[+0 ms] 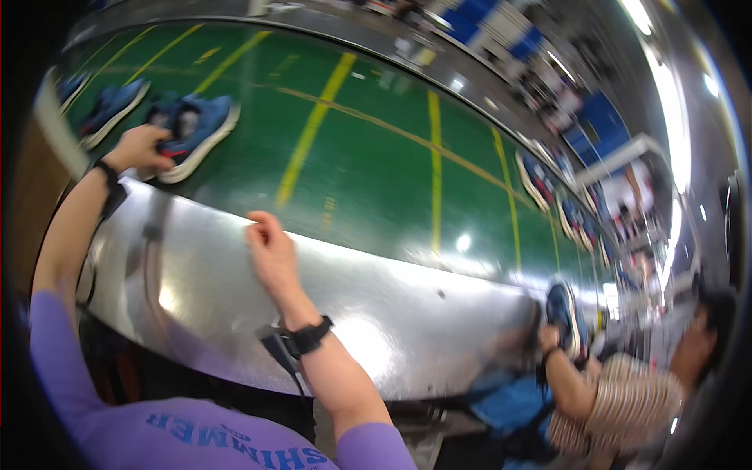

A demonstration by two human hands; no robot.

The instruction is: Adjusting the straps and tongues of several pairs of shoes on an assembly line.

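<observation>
At the far left, my left hand (143,150) is closed on the heel end of a blue sneaker (205,129) with a white sole and a red heel patch. The shoe rests on the green conveyor belt (376,168), blurred, with a second shoe of the pair (160,110) partly hidden behind it. My right hand (274,254) hovers over the metal ledge near the belt's edge. Its fingers are curled in, and nothing shows in them. Black bands circle both wrists.
More blue sneakers (110,110) lie farther left on the belt, others (536,180) at the right. Yellow lines cross the belt. A shiny metal ledge (376,313) runs along the near side. At the right, a co-worker in a striped top (619,399) holds a blue shoe (565,313).
</observation>
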